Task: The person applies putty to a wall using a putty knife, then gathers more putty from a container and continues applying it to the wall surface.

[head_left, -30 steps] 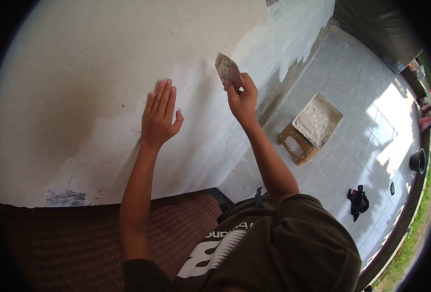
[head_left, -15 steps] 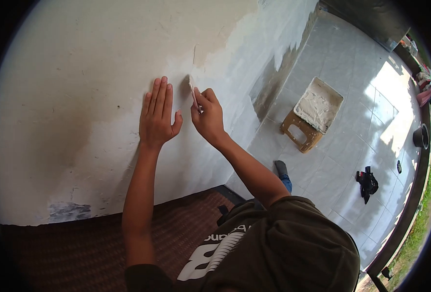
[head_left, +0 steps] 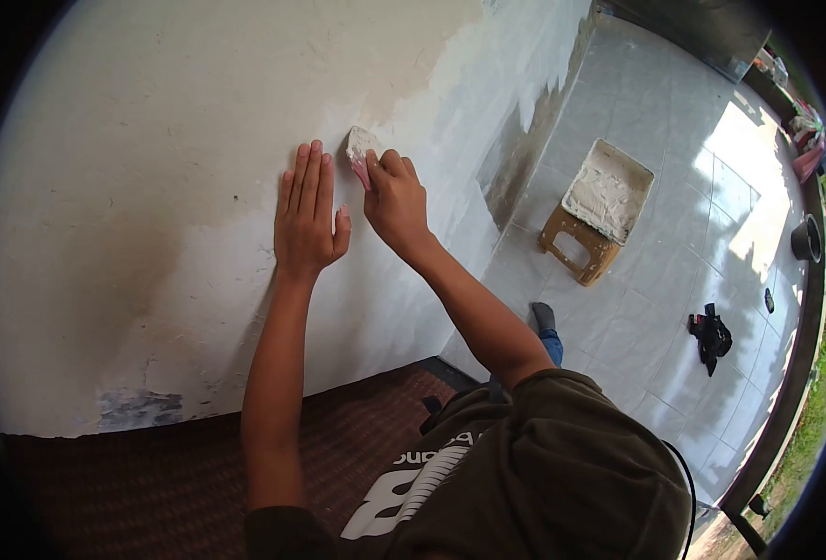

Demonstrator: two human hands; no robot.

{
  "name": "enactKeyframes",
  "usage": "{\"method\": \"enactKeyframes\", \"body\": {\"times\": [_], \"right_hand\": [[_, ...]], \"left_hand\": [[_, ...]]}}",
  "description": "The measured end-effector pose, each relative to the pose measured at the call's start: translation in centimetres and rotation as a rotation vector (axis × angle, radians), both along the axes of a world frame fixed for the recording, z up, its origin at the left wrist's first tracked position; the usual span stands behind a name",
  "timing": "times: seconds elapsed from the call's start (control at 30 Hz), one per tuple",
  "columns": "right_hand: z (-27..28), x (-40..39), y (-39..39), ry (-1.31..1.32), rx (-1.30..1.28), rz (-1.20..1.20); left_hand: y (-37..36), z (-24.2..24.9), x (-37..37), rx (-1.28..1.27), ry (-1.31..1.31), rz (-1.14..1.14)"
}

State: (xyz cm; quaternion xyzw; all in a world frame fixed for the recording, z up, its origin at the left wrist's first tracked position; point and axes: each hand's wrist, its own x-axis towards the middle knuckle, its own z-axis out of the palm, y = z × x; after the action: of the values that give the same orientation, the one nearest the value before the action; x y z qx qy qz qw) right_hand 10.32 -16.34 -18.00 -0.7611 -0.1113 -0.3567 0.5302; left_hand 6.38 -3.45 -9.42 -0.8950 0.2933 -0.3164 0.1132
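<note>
My left hand [head_left: 308,215] lies flat against the wall [head_left: 198,112], its fingers stretched upward and the thumb out to the side. Just to its right, my right hand [head_left: 397,203] is closed around the pinkish handle of a putty knife [head_left: 361,147]. Whitish putty coats the blade, whose broad face shows close to the wall; whether it touches cannot be told. Pale filler covers parts of the wall, next to beige and bare grey patches.
A tray of putty [head_left: 611,191] rests on a brown plastic stool [head_left: 576,245] to the right, on grey floor tiles [head_left: 609,327]. A black cloth-like item [head_left: 711,338] and a dark bucket [head_left: 806,238] are farther right. A brown woven mat [head_left: 180,476] lies below the wall.
My right hand has turned the putty knife from edge-on so its coated blade face shows, and it sits slightly farther left. The left hand stays on the wall.
</note>
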Motion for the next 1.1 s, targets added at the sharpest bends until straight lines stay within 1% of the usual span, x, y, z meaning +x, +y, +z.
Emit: {"method": "enactKeyframes", "body": {"times": [0.03,0.07,0.13,0.17,0.23,0.27,0.3,0.33,0.37,0.4,0.47,0.5,0.57,0.63,0.7,0.73,0.77,0.83,0.87,0.9,0.97,1.0,1.1], "right_hand": [[0.1,-0.8,-0.5,0.021,0.006,0.048],[-0.3,-0.7,-1.2,0.018,0.006,0.04],[-1.5,-0.3,-2.9,0.293,0.528,0.608],[1.1,-1.1,-4.9,0.446,0.94,0.848],[0.2,1.0,-6.8,0.415,1.025,0.827],[-0.1,2.1,-7.2,0.316,0.94,0.676],[-0.4,3.5,-7.1,0.273,0.93,0.553],[-1.5,5.4,-6.6,0.196,0.773,0.357],[-1.2,6.2,-6.2,0.119,0.613,0.165],[-1.1,6.5,-5.9,0.121,0.615,0.169],[-0.5,7.0,-5.2,0.04,0.44,0.003],[-0.2,7.3,-4.5,0.044,0.443,0.006],[0.2,7.8,-3.1,0.022,0.312,-0.111],[1.2,7.0,-1.6,0.1,0.108,-0.167],[1.7,6.1,0.0,0.167,0.057,-0.176],[1.9,5.5,0.2,0.23,0.033,-0.14],[1.7,4.6,0.1,0.229,0.03,-0.14],[1.4,2.5,-0.5,0.287,0.079,0.021],[1.3,1.8,-1.5,0.312,0.211,0.135],[1.2,1.8,-2.6,0.31,0.211,0.128],[1.4,1.7,-4.3,0.239,0.435,0.263],[2.2,2.3,-4.9,0.147,0.451,0.171],[2.4,6.0,-4.9,0.098,0.341,-0.036]], "left_hand": [[0.0,0.1,0.1,-0.03,-0.003,-0.02],[0.0,0.0,0.1,-0.029,-0.006,-0.028],[0.2,-0.1,0.2,-0.05,-0.021,-0.041],[0.2,0.0,0.2,-0.053,-0.023,-0.046],[0.1,0.0,0.1,-0.009,-0.006,0.002],[0.0,-0.1,0.1,-0.011,-0.006,0.005],[0.0,-0.1,0.1,0.007,-0.014,0.01],[0.0,-0.1,0.1,0.026,-0.021,0.017],[0.0,-0.2,0.1,0.027,-0.019,0.022],[-0.1,-0.2,0.2,0.038,-0.023,0.034],[-0.2,-0.2,0.2,0.053,-0.023,0.05],[-0.2,-0.2,0.2,0.059,-0.025,0.055],[-0.2,-0.2,0.1,0.066,-0.018,0.064],[-0.2,-0.2,0.2,0.079,-0.025,0.068],[-0.2,-0.1,0.1,0.079,-0.02,0.072],[-0.3,-0.1,0.1,0.078,-0.024,0.072],[-0.4,-0.2,0.1,0.075,-0.024,0.072],[-0.4,-0.1,0.1,0.079,-0.024,0.079],[-0.4,0.0,0.2,0.079,-0.026,0.072],[-0.4,0.0,0.2,0.075,-0.024,0.072],[-0.3,-0.2,0.2,0.067,-0.019,0.072],[-0.3,-0.2,0.2,0.066,-0.015,0.075],[-0.3,-0.2,0.2,0.075,-0.017,0.081]]}}
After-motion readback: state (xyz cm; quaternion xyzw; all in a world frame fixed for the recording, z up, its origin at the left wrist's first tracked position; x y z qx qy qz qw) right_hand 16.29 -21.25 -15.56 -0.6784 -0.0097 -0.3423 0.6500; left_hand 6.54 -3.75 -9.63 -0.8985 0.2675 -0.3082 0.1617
